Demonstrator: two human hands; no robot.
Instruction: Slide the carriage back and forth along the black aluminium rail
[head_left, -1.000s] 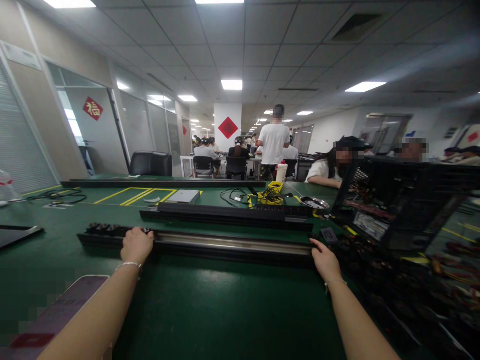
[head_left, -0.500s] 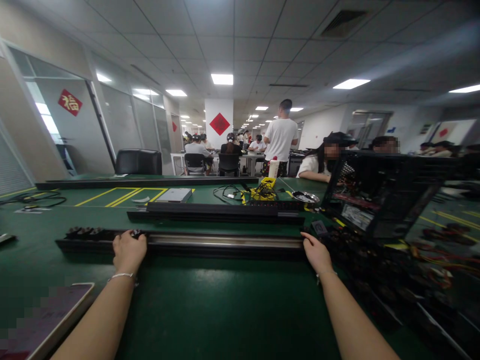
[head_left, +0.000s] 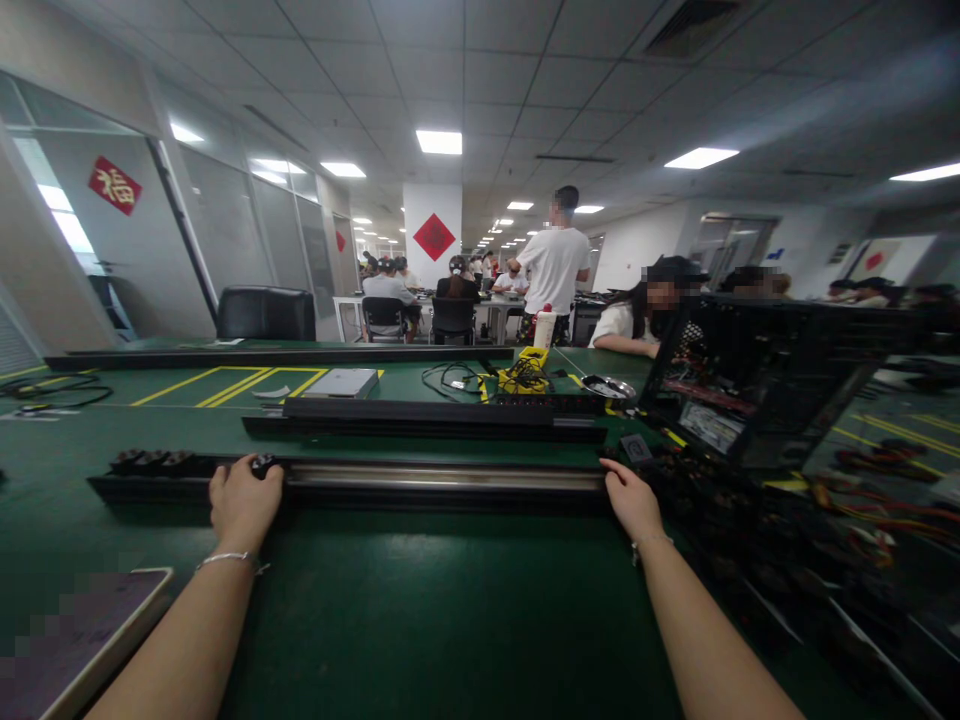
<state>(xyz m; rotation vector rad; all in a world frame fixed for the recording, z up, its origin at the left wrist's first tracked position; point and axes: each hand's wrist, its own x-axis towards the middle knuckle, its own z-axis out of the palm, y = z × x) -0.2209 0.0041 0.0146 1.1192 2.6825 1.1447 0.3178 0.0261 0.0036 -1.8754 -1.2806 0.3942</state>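
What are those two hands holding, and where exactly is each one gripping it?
Both grasp the long black rail lying on the green table. The left hand has its grip left of the middle, by the knobs; the right hand holds the right end.

This is a large open-plan office turned workshop: a tiled drop ceiling point(head_left: 525, 60) with panel lights, glass-walled side rooms point(head_left: 247, 240) and rows of people seated at desks point(head_left: 450, 300) in the background. Long green-matted workbenches point(head_left: 450, 600) with yellow floor-style markings carry an open computer case point(head_left: 757, 390), cables point(head_left: 457, 378) and long black rails point(head_left: 420, 420).
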